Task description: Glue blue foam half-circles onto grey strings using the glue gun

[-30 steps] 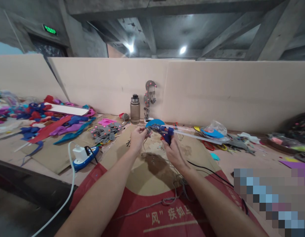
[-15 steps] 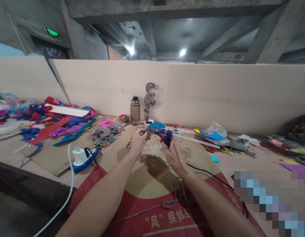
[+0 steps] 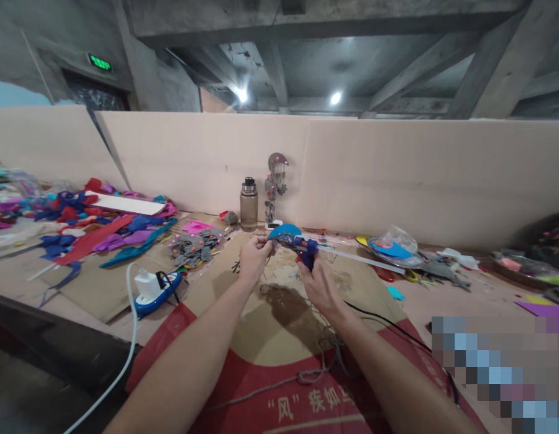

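My right hand is wrapped round the handle of a blue hot glue gun, held level with its nozzle to the left. A long translucent glue stick juts from its back. My left hand pinches at the nozzle end; what lies between its fingertips is small, greyish and hard to make out. Just behind the gun shows a blue round piece. Below both hands lies a stained red and tan cardboard sheet, with loose grey yarn trailing across it.
A water bottle and a grey moon-shaped hanging ornament are at the back. Grey felt pieces, a blue power strip and coloured scraps lie left. To the right are a bagged plate and the black cord.
The hands and glue gun hold almost the same place, the gun a touch lower at its back end. The whole view has shifted slightly.
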`<state>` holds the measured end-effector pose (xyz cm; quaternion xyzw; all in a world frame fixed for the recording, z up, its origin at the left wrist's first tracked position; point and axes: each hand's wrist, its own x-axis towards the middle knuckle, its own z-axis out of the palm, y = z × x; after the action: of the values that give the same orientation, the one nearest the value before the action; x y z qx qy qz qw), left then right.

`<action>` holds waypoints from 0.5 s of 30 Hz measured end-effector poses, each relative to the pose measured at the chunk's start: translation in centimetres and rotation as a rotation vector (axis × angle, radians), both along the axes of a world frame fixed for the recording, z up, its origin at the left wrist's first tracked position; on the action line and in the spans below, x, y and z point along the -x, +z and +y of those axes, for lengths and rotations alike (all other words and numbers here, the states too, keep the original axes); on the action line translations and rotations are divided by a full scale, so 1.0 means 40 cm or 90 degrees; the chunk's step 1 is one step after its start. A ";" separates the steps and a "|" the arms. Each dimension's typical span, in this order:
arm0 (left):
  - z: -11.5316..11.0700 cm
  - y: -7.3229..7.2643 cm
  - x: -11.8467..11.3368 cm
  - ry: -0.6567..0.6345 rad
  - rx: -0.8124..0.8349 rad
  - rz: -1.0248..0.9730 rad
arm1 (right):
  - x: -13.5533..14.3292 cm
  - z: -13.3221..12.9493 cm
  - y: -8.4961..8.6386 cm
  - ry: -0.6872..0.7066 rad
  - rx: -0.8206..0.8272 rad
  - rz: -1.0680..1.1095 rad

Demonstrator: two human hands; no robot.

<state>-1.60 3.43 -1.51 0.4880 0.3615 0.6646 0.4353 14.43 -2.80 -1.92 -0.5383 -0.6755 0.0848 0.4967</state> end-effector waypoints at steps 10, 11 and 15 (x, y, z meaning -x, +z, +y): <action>-0.008 0.012 0.001 0.006 -0.010 -0.017 | 0.005 -0.012 0.023 -0.041 0.036 -0.034; -0.008 0.013 0.001 0.006 -0.011 -0.018 | 0.004 -0.012 0.022 -0.039 0.031 -0.034; -0.009 0.015 0.002 0.009 -0.015 -0.024 | -0.003 -0.003 0.013 -0.050 0.007 -0.036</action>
<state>-1.70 3.07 -0.92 0.4779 0.3488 0.6812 0.4313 14.53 -2.92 -1.41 -0.5693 -0.6674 0.0536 0.4771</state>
